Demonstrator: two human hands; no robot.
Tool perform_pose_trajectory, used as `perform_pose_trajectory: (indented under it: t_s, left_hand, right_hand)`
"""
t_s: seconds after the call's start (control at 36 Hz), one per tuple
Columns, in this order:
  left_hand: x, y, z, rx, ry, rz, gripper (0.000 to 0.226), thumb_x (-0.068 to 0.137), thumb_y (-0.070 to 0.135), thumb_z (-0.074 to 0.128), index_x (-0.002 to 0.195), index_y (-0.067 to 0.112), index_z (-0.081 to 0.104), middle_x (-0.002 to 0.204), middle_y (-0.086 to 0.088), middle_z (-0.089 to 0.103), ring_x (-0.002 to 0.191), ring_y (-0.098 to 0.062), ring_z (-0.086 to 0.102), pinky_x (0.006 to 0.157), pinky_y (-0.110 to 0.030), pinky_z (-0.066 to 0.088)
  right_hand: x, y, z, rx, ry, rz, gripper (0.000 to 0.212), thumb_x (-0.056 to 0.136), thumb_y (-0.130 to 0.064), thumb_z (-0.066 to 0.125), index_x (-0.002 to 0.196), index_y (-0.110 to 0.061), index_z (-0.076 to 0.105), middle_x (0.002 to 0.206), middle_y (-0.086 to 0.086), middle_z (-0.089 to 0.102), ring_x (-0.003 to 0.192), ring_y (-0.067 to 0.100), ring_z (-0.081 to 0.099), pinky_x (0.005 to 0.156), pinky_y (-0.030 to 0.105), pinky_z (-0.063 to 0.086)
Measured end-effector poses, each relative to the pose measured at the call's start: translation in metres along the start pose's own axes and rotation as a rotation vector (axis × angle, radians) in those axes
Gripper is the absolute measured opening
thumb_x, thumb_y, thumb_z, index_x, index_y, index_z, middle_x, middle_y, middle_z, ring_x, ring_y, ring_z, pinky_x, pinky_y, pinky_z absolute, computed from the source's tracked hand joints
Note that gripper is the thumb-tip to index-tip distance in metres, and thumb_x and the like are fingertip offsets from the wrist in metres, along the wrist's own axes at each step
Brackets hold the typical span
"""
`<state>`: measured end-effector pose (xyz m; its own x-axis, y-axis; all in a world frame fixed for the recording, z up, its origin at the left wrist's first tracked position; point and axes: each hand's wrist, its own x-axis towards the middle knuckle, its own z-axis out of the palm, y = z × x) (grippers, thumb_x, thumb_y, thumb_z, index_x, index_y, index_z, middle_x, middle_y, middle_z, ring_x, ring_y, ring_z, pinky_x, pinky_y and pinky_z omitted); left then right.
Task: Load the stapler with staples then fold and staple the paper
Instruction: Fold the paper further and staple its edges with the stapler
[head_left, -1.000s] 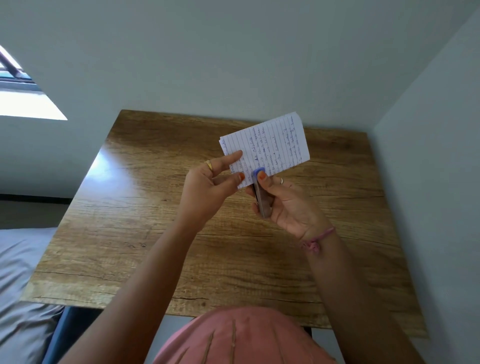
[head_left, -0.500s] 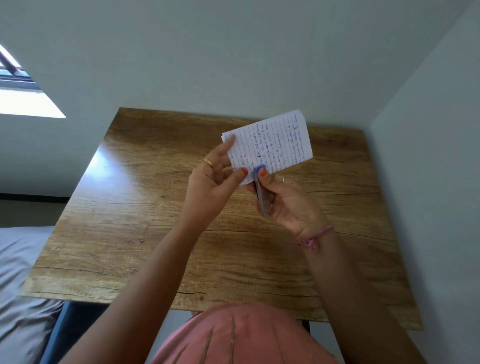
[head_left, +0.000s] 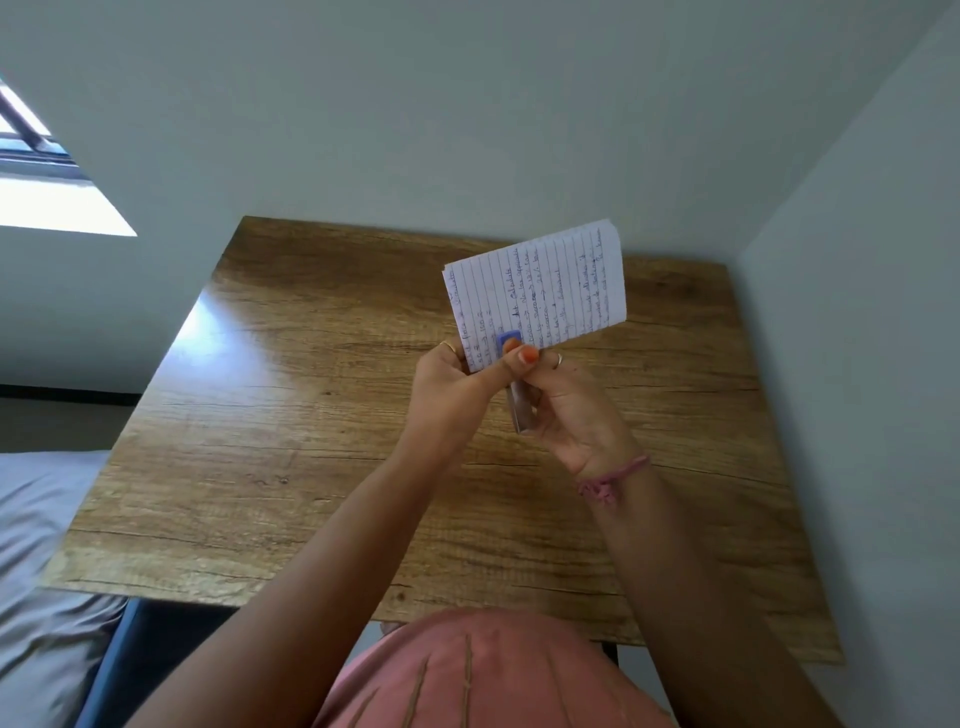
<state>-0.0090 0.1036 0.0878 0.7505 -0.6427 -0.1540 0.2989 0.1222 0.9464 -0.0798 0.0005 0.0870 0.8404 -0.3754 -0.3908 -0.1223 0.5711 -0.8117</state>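
Observation:
A folded sheet of lined paper (head_left: 545, 291) with blue handwriting is held up above the wooden table (head_left: 311, 415). A small stapler (head_left: 511, 364) with a blue head and grey metal body clamps the paper's lower left edge. My right hand (head_left: 576, 415) grips the stapler body from the right. My left hand (head_left: 457, 384) is closed around the paper's lower left corner, its thumb pressing on top of the stapler's blue head. Both hands touch each other over the stapler.
Pale walls close in behind the table and along its right side. A grey bed (head_left: 36, 545) lies to the left of the table. A window (head_left: 47, 171) shows at far left. My pink top (head_left: 467, 675) fills the bottom edge.
My left hand's fingers closed and its thumb moved onto the stapler head. The paper and both hands shifted slightly right and down.

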Motion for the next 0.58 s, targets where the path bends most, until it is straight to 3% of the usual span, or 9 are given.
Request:
perform_pose_trajectory:
  t_s: [0.08,0.19,0.31,0.39,0.5,0.58]
  left_hand:
    - [0.0,0.0,-0.001,-0.007,-0.001,-0.023,0.039,0.074,0.017,0.079,0.108,0.003,0.067,0.104,-0.01,0.074,0.1,-0.02,0.07,0.089,-0.033,0.055]
    - [0.002,0.003,-0.004,0.018,-0.024,-0.055,0.048,0.068,0.024,0.081,0.109,0.004,0.066,0.104,-0.01,0.074,0.1,-0.022,0.07,0.092,-0.038,0.054]
    - [0.003,0.004,-0.01,0.009,-0.083,-0.074,0.042,0.078,0.032,0.073,0.112,0.008,0.067,0.111,-0.014,0.071,0.104,-0.024,0.068,0.089,-0.035,0.055]
    - [0.004,0.004,-0.012,-0.154,-0.072,-0.128,0.031,0.094,0.028,0.055,0.116,0.007,0.064,0.117,-0.022,0.066,0.102,-0.029,0.064,0.092,-0.04,0.055]
    - [0.004,0.003,-0.012,-0.226,-0.02,-0.136,0.028,0.099,0.02,0.049,0.118,0.004,0.061,0.107,-0.016,0.069,0.096,-0.027,0.066,0.086,-0.038,0.056]
    - [0.004,0.004,-0.012,-0.281,0.007,-0.134,0.026,0.099,0.018,0.048,0.119,0.005,0.061,0.106,-0.013,0.072,0.094,-0.023,0.07,0.084,-0.034,0.058]
  right_hand:
    - [0.001,0.0,0.002,-0.031,0.021,-0.005,0.009,0.071,-0.027,0.073,0.075,-0.02,0.077,0.074,0.0,0.069,0.066,0.008,0.062,0.054,0.018,0.048]
    - [0.002,0.002,0.001,0.019,0.009,-0.002,0.011,0.082,-0.02,0.068,0.076,-0.02,0.077,0.071,0.009,0.05,0.054,0.01,0.046,0.048,0.018,0.046]
    - [0.003,-0.001,-0.002,0.035,-0.042,0.048,0.011,0.074,-0.028,0.075,0.083,-0.021,0.077,0.085,0.009,0.063,0.081,0.018,0.057,0.075,0.029,0.049]
    - [0.005,-0.004,-0.007,0.064,-0.062,0.085,0.038,0.066,-0.031,0.081,0.1,-0.015,0.072,0.092,0.003,0.071,0.086,0.015,0.066,0.075,0.03,0.054]
    - [0.004,-0.007,-0.01,0.115,-0.106,0.092,0.039,0.071,-0.028,0.079,0.105,-0.011,0.069,0.1,0.006,0.072,0.089,0.016,0.069,0.073,0.029,0.056]
    - [0.004,-0.008,-0.014,0.159,-0.104,0.095,0.044,0.071,-0.028,0.079,0.11,-0.01,0.067,0.108,0.009,0.07,0.093,0.018,0.068,0.079,0.034,0.057]
